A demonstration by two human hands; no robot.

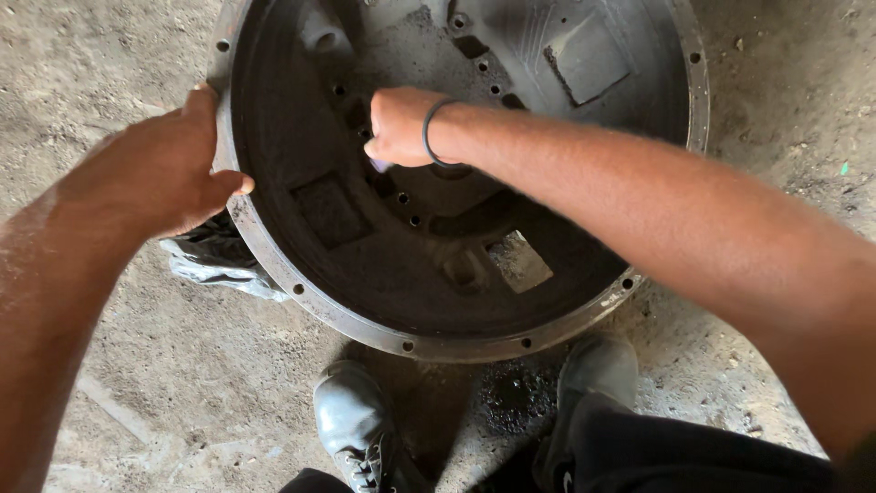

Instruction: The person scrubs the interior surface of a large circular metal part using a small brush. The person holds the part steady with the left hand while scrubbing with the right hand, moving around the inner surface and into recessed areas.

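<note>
Gripping the housing [456, 301] rim, the left hand [160, 169] is clamping its edge; the right hand [399, 126] (fist closed on a small pale object [378, 165]) is pressing inside the housing, lying on the floor [164, 365].

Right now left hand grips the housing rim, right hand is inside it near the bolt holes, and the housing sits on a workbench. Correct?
Not quite. The head view shows the round metal housing resting on the dirt floor, not a workbench. The rest holds: left hand grips the rim, right hand is inside by the bolt holes.
</note>
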